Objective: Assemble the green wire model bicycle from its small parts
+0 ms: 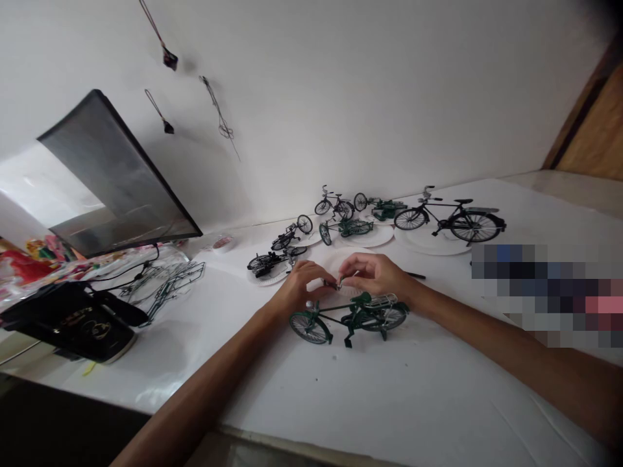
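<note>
A green miniature bicycle [348, 316] stands on the white table [370, 395] in front of me. My left hand [302, 283] hovers over its handlebar end, fingers pinched together on a small metal part. My right hand [374, 272] is just above the saddle and rear rack, its fingers also pinched on a tiny metal piece between the two hands. What exactly the piece is I cannot make out.
Several more model bicycles rest on white paper plates behind, including a large black one [450, 220] and green ones [346, 228]. A tilted dark panel [119, 178] and a black pouch [78, 322] sit at the left. A blurred patch covers the right.
</note>
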The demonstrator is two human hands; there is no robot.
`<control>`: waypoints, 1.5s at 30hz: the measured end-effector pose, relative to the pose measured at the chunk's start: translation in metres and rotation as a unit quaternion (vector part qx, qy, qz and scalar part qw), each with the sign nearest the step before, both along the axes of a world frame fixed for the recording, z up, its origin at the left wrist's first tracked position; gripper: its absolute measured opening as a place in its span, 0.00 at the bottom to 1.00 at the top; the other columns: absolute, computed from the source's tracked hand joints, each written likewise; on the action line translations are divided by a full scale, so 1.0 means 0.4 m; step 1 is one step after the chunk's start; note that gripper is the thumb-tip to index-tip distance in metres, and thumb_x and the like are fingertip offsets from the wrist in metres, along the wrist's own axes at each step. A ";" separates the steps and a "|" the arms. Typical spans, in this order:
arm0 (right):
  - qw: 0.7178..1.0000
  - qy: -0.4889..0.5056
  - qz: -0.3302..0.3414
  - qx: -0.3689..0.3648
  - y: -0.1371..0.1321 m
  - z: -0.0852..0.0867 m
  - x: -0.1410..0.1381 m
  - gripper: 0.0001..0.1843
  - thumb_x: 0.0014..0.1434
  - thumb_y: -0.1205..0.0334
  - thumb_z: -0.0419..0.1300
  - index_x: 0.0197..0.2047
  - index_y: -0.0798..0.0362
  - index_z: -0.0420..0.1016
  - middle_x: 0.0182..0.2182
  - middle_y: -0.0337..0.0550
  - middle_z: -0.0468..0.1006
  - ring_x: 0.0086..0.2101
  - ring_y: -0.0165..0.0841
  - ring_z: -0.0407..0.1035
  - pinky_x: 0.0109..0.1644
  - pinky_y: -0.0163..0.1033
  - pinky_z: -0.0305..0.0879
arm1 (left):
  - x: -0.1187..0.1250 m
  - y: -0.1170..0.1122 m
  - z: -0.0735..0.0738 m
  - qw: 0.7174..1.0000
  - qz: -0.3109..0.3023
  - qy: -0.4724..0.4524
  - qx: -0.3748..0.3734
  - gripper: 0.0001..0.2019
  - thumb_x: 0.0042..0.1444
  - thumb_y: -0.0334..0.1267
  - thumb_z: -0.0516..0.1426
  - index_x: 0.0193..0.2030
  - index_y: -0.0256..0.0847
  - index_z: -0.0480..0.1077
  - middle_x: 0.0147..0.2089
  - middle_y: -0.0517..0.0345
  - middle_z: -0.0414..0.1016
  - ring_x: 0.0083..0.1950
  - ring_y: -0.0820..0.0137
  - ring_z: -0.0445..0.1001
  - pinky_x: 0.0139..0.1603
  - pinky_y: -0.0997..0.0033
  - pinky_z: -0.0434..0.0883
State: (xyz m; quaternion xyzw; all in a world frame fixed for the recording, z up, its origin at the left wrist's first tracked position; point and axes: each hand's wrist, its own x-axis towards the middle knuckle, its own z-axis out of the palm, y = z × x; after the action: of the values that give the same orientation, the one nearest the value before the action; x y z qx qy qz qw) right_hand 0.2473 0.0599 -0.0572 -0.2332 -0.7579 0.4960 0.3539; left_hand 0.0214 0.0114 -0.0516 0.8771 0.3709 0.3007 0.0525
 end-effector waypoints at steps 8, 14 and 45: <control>0.999 -0.014 -0.037 0.010 -0.006 0.011 -0.003 0.17 0.47 0.53 0.71 0.38 0.53 0.82 0.35 0.46 0.83 0.36 0.37 0.76 0.42 0.44 0.73 | 0.012 -0.018 0.010 0.999 0.023 -0.031 0.009 0.04 0.60 0.37 0.62 0.40 0.40 0.75 0.36 0.55 0.80 0.38 0.67 0.76 0.48 0.63 0.68; 0.997 -0.022 -0.067 0.040 -0.011 0.013 -0.003 0.16 0.48 0.58 0.70 0.41 0.53 0.82 0.33 0.43 0.82 0.35 0.36 0.75 0.44 0.44 0.72 | 0.026 -0.039 0.026 0.995 0.058 -0.078 -0.016 0.04 0.59 0.35 0.62 0.40 0.39 0.77 0.36 0.53 0.80 0.37 0.68 0.77 0.41 0.67 0.71; 0.995 -0.028 -0.084 0.044 -0.023 0.023 0.000 0.17 0.52 0.55 0.67 0.44 0.55 0.82 0.31 0.44 0.80 0.32 0.34 0.72 0.38 0.40 0.69 | 0.021 -0.055 0.050 0.977 0.096 -0.184 -0.057 0.11 0.56 0.39 0.66 0.45 0.39 0.77 0.36 0.56 0.77 0.36 0.71 0.73 0.42 0.70 0.71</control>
State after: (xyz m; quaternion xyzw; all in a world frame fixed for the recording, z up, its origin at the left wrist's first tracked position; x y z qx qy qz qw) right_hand 0.2472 0.0508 -0.0480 -0.2938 -0.7667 0.4239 0.3824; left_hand 0.0297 -0.0105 -0.0317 0.7626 0.4539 0.4389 0.1406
